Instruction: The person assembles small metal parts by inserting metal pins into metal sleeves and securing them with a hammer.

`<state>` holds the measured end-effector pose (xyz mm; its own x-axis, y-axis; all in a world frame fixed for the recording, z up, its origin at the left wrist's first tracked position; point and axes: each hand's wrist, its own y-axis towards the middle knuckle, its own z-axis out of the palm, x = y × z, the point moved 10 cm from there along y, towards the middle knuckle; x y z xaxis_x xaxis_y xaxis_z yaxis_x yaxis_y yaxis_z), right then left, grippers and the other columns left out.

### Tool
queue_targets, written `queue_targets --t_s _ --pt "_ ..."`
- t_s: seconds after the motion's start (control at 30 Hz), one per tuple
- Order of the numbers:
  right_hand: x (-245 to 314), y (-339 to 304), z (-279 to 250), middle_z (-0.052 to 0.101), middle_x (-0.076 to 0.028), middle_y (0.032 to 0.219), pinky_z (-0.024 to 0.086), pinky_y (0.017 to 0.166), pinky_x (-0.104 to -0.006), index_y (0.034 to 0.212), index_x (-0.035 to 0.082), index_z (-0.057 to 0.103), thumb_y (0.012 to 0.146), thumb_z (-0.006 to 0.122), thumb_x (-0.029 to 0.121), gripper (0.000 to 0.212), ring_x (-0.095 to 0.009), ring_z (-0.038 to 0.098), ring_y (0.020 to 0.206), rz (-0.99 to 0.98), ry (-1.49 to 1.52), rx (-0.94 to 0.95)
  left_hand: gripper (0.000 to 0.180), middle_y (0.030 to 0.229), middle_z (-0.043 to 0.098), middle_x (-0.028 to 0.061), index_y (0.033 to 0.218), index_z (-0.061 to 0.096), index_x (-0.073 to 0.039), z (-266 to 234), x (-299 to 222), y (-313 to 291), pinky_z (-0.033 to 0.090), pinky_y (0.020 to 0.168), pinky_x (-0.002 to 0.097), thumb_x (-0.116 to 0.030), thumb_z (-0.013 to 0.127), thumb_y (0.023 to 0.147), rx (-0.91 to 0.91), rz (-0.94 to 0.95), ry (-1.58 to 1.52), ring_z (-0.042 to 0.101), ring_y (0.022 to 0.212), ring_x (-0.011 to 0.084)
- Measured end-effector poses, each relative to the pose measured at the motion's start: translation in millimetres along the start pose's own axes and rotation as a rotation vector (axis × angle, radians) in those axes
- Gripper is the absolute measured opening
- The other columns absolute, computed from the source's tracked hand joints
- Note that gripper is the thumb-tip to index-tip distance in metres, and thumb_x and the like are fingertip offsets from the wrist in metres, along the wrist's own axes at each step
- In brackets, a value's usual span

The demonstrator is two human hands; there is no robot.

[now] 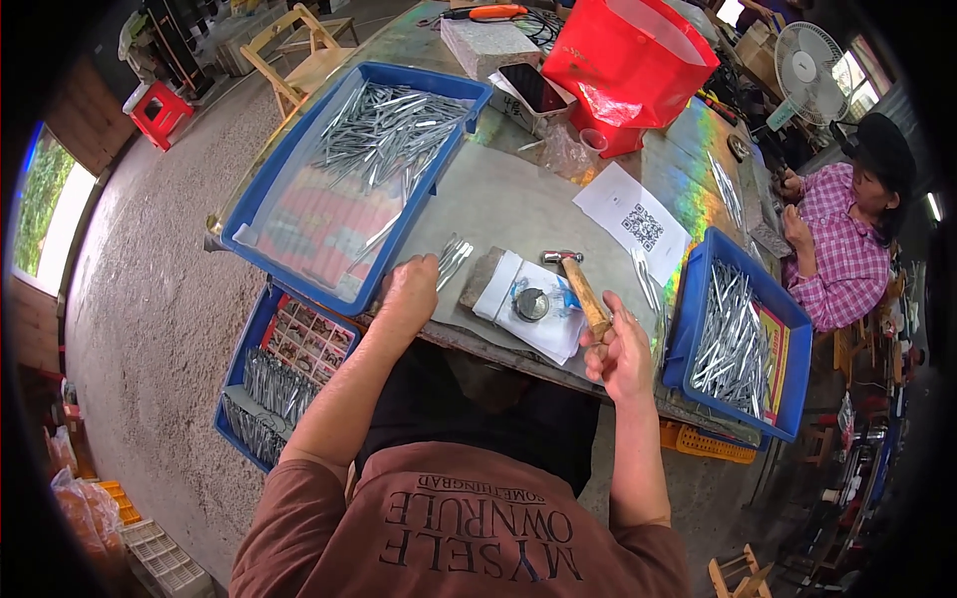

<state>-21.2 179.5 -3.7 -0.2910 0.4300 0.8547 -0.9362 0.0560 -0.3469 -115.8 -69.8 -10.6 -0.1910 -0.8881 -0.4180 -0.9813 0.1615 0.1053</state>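
My left hand (409, 290) is closed at the table's near edge, beside the large blue tray. Its fingertips are hidden, next to a few slender silver metal pieces (456, 259) on the grey sheet. In my right hand (625, 354), the end of a hammer's wooden handle (585, 294) rests loosely between thumb and fingers. The hammer's small metal head (561, 256) is on the far side of a white-covered block (503, 289). On that block stands a small round dark metal piece (530, 304), with a blue patch beside it.
Blue trays of metal pieces stand left (231, 224) and right (688, 299); another blue tray (227, 404) is lower left. Behind are a red bag (618, 70), a phone (533, 88) and a printed paper sheet (608, 199). A co-worker in a checked shirt (847, 239) sits at right.
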Motion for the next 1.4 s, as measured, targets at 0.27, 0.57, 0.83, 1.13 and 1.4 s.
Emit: queue_targets --t_s 0.27,0.57,0.83,1.13,1.4 --pt "-1.8 -17.1 -6.0 0.052 -0.01 0.065 0.034 0.031 -0.0209 0.125 -0.001 0.024 0.087 0.038 0.026 0.048 -0.01 0.042 0.037 -0.065 0.012 -0.002 0.01 0.073 0.054 0.015 0.078 0.051 -0.002 -44.9 -21.0 -11.4 0.043 0.062 0.0402 -0.011 0.054 0.073 -0.127 0.094 0.016 0.054 0.071 0.0324" --pt "-7.2 -30.7 -23.0 0.051 -0.006 0.062 0.031 0.031 -0.0201 0.107 0.003 0.046 0.087 0.038 0.028 0.033 -0.007 0.039 0.038 -0.135 0.019 -0.097 0.013 0.078 0.057 0.0186 0.075 0.055 -0.002 -52.3 84.2 47.8 0.042 0.068 0.0395 -0.014 0.055 0.07 0.012 -0.109 0.084 0.055 0.077 0.0338" --pt "-17.7 -37.2 -19.8 0.051 -0.005 0.062 0.032 0.032 -0.0201 0.101 0.002 0.049 0.087 0.041 0.026 0.03 -0.008 0.04 0.039 -0.122 0.04 -0.093 0.013 0.079 0.057 0.0188 0.073 0.054 -0.003 -14.4 110.1 55.5 0.042 0.066 0.0394 -0.016 0.052 0.07 0.294 -0.184 0.143 0.055 0.077 0.0333" --pt "-38.5 -51.2 -10.7 0.051 -0.006 0.063 0.033 0.035 -0.0186 0.084 -0.002 0.054 0.084 0.046 0.018 0.021 -0.008 0.042 0.04 -0.057 -0.124 0.012 0.016 0.079 0.057 0.0195 0.088 0.051 0.0 -91.4 60.5 20.7 0.042 0.064 0.0393 -0.006 0.046 0.073 -0.038 -0.098 -0.042 0.057 0.077 0.0304" --pt "-30.3 -54.4 26.4 0.05 -0.003 0.065 0.033 0.039 -0.0174 0.095 -0.002 0.051 0.083 0.049 0.013 0.019 -0.005 0.041 0.045 -0.115 -0.313 0.119 0.013 0.069 0.055 0.0132 0.085 0.055 0.0 -84.4 -29.4 -35.8 0.042 0.059 0.0275 -0.005 0.053 0.073 0.149 0.032 -0.602 0.055 0.065 0.0206"
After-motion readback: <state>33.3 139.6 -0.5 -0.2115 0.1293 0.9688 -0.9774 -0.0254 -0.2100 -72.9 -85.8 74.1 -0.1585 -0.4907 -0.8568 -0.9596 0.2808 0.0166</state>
